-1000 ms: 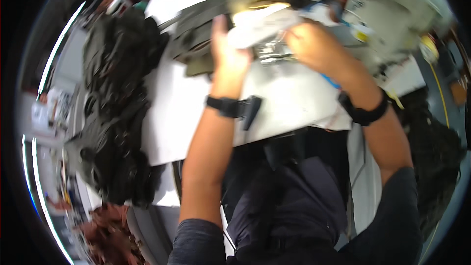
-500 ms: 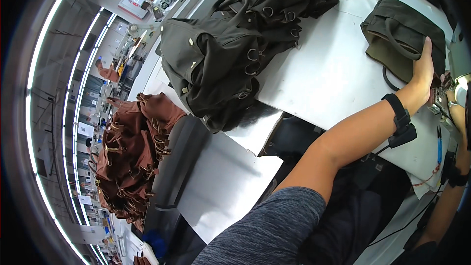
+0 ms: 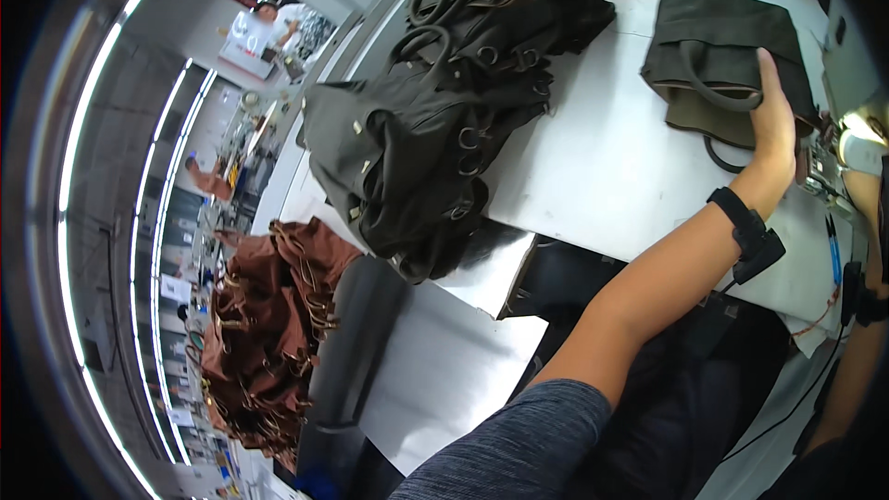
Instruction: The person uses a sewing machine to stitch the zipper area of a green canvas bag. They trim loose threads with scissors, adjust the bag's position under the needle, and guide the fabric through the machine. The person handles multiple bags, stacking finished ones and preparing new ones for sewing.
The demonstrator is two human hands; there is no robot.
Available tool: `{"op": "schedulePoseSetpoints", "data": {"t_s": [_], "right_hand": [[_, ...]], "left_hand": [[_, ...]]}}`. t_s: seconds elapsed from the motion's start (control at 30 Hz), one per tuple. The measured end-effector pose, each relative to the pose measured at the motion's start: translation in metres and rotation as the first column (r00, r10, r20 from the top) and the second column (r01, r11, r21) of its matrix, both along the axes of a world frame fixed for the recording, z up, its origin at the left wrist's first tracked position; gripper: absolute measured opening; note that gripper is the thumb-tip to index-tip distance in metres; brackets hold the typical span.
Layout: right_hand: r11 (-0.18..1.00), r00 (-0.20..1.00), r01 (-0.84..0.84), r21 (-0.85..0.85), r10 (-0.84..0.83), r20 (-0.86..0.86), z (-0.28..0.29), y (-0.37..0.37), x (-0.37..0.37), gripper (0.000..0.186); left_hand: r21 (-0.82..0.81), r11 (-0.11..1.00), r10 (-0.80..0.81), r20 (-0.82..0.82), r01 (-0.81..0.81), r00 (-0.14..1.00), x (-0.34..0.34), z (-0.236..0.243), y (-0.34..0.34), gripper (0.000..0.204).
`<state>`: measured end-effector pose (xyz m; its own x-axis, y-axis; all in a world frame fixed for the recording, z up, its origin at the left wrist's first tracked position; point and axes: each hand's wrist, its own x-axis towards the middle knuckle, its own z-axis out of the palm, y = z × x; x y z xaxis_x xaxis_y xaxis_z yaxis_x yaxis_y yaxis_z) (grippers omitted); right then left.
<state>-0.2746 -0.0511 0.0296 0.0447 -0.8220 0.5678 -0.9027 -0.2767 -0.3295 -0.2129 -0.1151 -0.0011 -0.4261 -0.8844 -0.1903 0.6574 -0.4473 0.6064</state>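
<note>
A dark olive fabric bag (image 3: 732, 46) with a rolled handle lies on the white table at the right, its edge beside a sewing machine's metal foot (image 3: 815, 171). My left hand (image 3: 776, 130) holds the bag by its near right side. One digit stretches up along the fabric beside the handle, and the other fingers are mostly hidden. My right hand (image 3: 863, 190) is at the far right rim by the machine's lit head. Its fingers are hidden there, so its grip does not show.
Several dark olive bags (image 3: 398, 148) with metal rings are heaped on the table's left. Beyond a grey padded edge hangs a pile of reddish-brown bags (image 3: 264, 343). Blue-handled tweezers (image 3: 834, 250) lie near the machine. Co-workers sit at distant stations, upper left.
The view has shifted, so the bag and my left hand appear further left. The bag's handle side now shows flatter and more upright. My left hand stays on it.
</note>
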Motion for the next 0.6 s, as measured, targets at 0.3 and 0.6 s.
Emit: {"op": "schedulePoseSetpoints", "data": {"t_s": [0.3,0.6], "right_hand": [[0.999,0.999,0.006,-0.042,-0.005,0.035,-0.004,-0.014,0.017,0.015],[0.999,0.999,0.038,-0.027,-0.037,0.020,-0.010,-0.003,-0.003,0.014]], "left_hand": [[-0.018,0.994,-0.106,-0.143,0.104,0.984,-0.004,0.000,0.001,0.097],[-0.042,0.989,-0.146,-0.088,0.143,0.985,0.004,0.003,0.005,0.085]]}}
